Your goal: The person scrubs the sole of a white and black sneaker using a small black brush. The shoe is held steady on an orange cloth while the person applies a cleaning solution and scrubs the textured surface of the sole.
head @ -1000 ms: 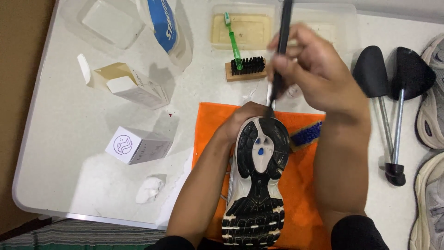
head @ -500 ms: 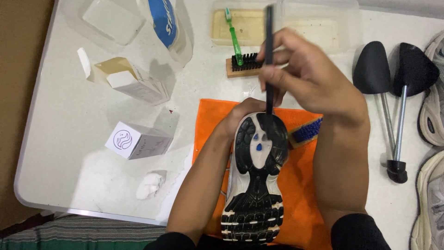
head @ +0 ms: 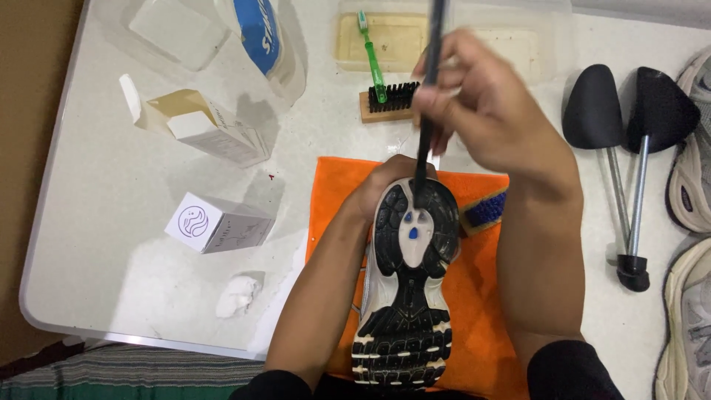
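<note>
A sneaker (head: 411, 289) lies sole up over an orange cloth (head: 481, 326), its black and white tread facing me. My left hand (head: 381, 189) grips the shoe's toe end from underneath. My right hand (head: 485, 111) holds a long black brush handle (head: 428, 96) upright, its tip pressed on the sole near the toe. A blue-bristled brush (head: 485, 210) lies on the cloth beside the shoe, partly under my right forearm.
On the white table (head: 111, 222): two small cardboard boxes (head: 218, 226) (head: 200, 132), a crumpled white wad (head: 237, 295), a wooden brush (head: 389, 102) with a green toothbrush (head: 372, 52), clear plastic tubs (head: 385, 37), two black shoe trees (head: 629, 148). More sneakers (head: 692, 281) at the right edge.
My right hand and the black handle have shifted left, and the tip has moved across the sole near the toe. The shoe and my left hand stay put.
</note>
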